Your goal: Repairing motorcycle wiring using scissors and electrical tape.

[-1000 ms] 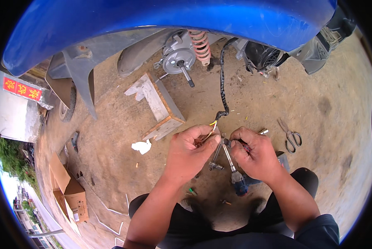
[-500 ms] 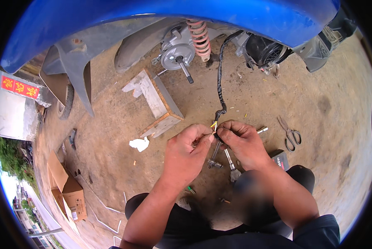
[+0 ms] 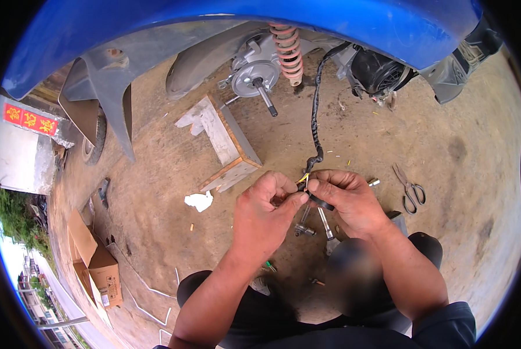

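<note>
A black-wrapped cable hangs from under the blue vehicle body and ends between my hands. At its lower end, bare of wrapping, yellow and white wires fan out. My left hand is closed, with thumb and forefinger pinching the wires. Close beside it, my right hand is closed too, its thumb at the wires. A roll of black electrical tape shows under the right fingers. The exact pinch point is partly hidden by the fingertips.
Socket wrenches lie on the floor below my hands, and scissors to the right. A wooden stool lies on its side at left, near a hub with an axle and a red spring. Farther left stands an open cardboard box.
The black tape roll now shows plainly below my right fingers, and dark tape appears at the wires. Both hands stay close together. The view has shifted slightly.
</note>
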`<state>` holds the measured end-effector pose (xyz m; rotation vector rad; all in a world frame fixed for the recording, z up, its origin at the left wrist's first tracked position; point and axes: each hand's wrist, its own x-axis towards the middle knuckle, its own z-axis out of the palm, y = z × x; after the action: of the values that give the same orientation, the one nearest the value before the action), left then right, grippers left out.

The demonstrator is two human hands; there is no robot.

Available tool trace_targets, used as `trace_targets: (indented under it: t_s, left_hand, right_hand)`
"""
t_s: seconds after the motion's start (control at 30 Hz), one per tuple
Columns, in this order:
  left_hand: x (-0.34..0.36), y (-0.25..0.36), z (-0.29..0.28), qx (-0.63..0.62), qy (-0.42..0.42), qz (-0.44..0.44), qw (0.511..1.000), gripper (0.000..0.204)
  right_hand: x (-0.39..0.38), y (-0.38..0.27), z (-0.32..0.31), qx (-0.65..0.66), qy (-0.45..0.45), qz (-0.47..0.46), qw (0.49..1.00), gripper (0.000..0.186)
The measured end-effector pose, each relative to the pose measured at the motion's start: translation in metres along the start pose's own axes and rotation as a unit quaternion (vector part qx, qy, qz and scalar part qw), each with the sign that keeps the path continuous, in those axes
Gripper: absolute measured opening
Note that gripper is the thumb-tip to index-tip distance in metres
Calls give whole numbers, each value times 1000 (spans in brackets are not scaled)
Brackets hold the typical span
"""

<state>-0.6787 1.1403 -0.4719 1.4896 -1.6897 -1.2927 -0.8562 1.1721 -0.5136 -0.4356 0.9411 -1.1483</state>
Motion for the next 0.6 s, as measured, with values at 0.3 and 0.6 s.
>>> trace_targets:
  t_s: [0.3, 0.6]
  left_hand:
    - [10, 0, -8, -124, -24, 1, 992, 23]
    - [10, 6, -1, 53, -17, 111, 992, 14]
  right_hand:
    - [-3, -12, -5, -63, -35, -35, 997, 14]
    - [-2, -10, -12, -143, -45, -106, 983, 13]
